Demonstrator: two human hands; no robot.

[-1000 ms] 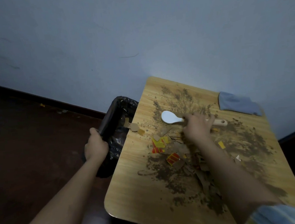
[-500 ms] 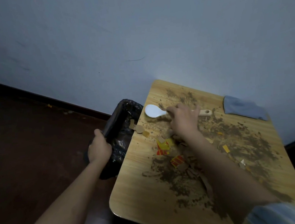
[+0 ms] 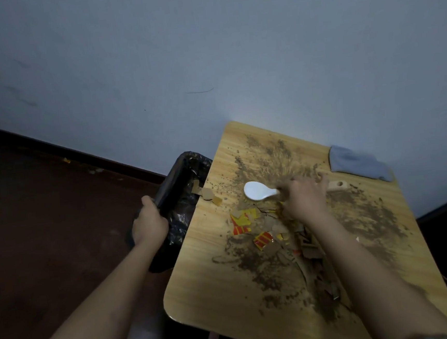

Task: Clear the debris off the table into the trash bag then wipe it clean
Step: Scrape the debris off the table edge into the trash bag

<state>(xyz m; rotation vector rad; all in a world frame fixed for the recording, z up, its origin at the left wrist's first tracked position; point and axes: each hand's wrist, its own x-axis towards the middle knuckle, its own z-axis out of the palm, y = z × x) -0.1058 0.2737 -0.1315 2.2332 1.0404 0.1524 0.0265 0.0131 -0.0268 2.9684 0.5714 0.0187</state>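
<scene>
Drawing the white spoon back from the counter edge toward the debris with the right hand gripping its handle, for another sweep, while holding the trash bag rim pinched in the left hand, open just beside that edge, and leaving the cloth waiting at the far corner.

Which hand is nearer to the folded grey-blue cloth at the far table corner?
Right. The right hand is on the wooden table, short of the folded grey-blue cloth; the left hand grips the black trash bag beyond the table's opposite edge.
</scene>
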